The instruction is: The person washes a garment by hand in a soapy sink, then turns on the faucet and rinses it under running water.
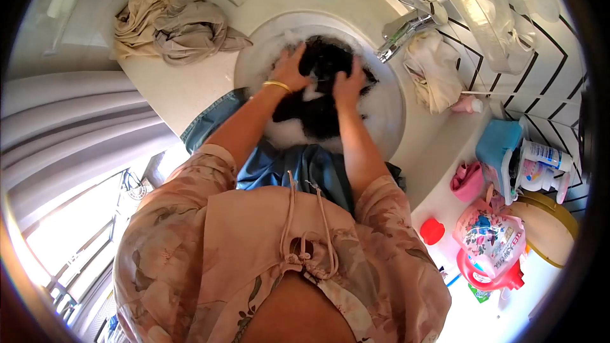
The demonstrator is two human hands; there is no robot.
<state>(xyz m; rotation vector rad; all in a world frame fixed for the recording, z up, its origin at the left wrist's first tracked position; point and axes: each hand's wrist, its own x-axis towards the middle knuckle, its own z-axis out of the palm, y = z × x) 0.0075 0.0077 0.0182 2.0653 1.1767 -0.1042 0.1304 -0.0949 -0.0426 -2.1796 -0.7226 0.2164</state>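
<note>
Black cloth point(318, 111) lies wet among white suds point(375, 117) in the round basin point(397, 111). On its left side, my left hand point(291, 68), with a gold bangle at the wrist, is closed on the cloth, fingertips partly hidden in it. My right hand point(349, 82) grips the cloth's right side, its thumb and fingers bent into the fabric. Blue cloth point(295, 168) hangs over the basin's near edge, between my forearms.
A chrome faucet point(406, 32) reaches in from the upper right. Crumpled beige cloths point(190, 28) lie on the left counter, another cloth point(433, 70) right of the faucet. Bottles stand at the back. A pink cup point(467, 181) and a detergent bag point(489, 235) are at right.
</note>
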